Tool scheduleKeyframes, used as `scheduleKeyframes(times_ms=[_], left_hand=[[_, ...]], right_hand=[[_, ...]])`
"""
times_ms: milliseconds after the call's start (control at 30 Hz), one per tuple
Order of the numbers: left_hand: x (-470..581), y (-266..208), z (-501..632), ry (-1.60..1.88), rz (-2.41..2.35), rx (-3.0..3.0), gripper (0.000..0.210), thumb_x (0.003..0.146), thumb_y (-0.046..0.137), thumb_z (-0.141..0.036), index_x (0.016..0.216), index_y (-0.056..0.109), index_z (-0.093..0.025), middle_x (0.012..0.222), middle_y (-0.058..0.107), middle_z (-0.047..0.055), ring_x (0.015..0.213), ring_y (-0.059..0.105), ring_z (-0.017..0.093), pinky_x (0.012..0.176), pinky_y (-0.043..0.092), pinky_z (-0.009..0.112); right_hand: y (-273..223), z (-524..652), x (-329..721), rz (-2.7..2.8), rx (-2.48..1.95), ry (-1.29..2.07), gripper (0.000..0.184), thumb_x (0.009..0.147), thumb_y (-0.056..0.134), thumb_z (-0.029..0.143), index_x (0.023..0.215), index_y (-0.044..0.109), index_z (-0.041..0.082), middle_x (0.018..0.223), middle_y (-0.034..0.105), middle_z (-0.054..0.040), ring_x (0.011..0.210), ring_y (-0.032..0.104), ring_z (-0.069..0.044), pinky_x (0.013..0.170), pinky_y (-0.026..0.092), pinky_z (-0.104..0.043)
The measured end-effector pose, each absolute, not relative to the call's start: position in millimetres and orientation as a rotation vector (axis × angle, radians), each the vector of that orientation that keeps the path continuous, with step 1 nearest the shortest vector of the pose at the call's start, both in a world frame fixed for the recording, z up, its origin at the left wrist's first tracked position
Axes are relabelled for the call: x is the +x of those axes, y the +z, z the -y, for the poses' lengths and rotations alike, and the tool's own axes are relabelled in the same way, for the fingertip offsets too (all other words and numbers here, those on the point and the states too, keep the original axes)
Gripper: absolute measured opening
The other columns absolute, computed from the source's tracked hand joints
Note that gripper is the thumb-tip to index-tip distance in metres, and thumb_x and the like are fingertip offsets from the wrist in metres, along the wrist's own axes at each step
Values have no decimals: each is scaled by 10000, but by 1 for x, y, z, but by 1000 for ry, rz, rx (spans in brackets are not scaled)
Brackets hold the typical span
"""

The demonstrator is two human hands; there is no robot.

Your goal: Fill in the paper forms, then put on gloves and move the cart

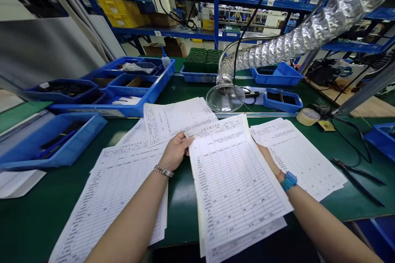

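Observation:
A few printed form sheets (237, 172) are held up in front of me, slightly fanned at the bottom. My left hand (177, 150) pinches their upper left edge between thumb and fingers. From the right side, my right hand (266, 154) grips the same sheets, its fingers mostly hidden behind the paper. Under my left forearm lies a pile of similar forms (123, 181). Another printed sheet (173, 117) rests askew at the top of that pile. To the right, a further stack of forms (296, 156) lies on the green table, partly behind my right hand.
Black-handled pliers (354, 172) and a tape roll (307, 116) lie at right. A foil duct with a clear hood (225, 98) hangs over the middle. Blue bins (126, 109) stand at left. Green boards (203, 59) fill a tray at the back.

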State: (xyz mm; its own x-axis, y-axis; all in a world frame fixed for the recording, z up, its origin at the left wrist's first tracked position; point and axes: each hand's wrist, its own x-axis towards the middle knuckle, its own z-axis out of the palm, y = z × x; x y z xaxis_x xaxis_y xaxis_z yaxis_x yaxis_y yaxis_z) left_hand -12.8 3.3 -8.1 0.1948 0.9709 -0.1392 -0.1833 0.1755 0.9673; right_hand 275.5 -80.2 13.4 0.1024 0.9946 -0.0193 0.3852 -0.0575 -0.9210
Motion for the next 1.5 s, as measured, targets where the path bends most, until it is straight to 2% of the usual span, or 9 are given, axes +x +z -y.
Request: scheduleKeyframes(times_ms=[100,200,333,433,567,867,1100,1233,1500], left_hand=[[-13,-5,-2,1004,-994,1040,384,706,717,-355,1008,579,-161,707,644,-9,486,499,69,452,402,183],[-13,2,-1,971,-984,1007,422,693,727,-371,1028,580,-160,809,676,27,595,569,107,539,453,218],[-11,7,2,980,-950,989,457,690,731,-370,1070,585,-162,852,685,45,666,597,132,604,482,250],[-10,8,3,979,-928,988,441,707,721,-359,1080,583,-168,892,688,51,712,612,143,631,494,258],[-10,9,5,954,-880,994,426,736,701,-331,1105,561,-171,966,684,70,812,632,166,683,514,277],[-12,14,7,931,-786,1008,425,664,754,-188,1030,539,-164,996,670,61,904,632,173,773,523,298],[-14,11,6,863,-748,1105,513,675,741,-159,1126,499,-175,1043,640,71,963,613,180,843,506,337],[-13,11,5,825,-763,1137,553,680,734,-162,1170,479,-181,1025,637,71,970,607,194,835,505,356],[-14,12,4,801,-865,1241,487,722,672,-170,1175,494,-180,988,614,53,856,613,155,774,507,319]], right_hand=[[13,75,285,1479,-1651,777,197,755,531,328,861,634,198,866,651,-18,832,562,-224,757,440,-355],[17,73,295,1320,-1681,600,286,768,560,418,957,622,211,957,648,-43,911,572,-242,815,444,-383],[29,77,298,1011,-1493,1183,460,822,439,605,907,643,201,905,666,-81,887,613,-251,738,508,-386],[38,82,296,927,-1370,1542,355,783,579,518,926,661,203,944,674,-76,876,632,-253,719,538,-390],[44,86,292,823,-1429,1548,255,707,708,373,891,681,198,926,686,-66,823,652,-240,708,561,-385],[52,90,292,688,-1473,1584,241,646,758,310,811,662,163,887,689,-81,809,661,-262,714,577,-415],[49,94,302,738,-1535,1544,268,633,778,280,840,640,180,937,684,-71,855,654,-271,762,576,-440],[43,92,306,775,-1579,1523,270,642,776,284,859,639,201,982,677,-55,909,642,-271,837,556,-446],[32,87,310,926,-1629,1498,251,665,747,323,870,645,220,955,677,-53,863,643,-257,804,552,-438]])
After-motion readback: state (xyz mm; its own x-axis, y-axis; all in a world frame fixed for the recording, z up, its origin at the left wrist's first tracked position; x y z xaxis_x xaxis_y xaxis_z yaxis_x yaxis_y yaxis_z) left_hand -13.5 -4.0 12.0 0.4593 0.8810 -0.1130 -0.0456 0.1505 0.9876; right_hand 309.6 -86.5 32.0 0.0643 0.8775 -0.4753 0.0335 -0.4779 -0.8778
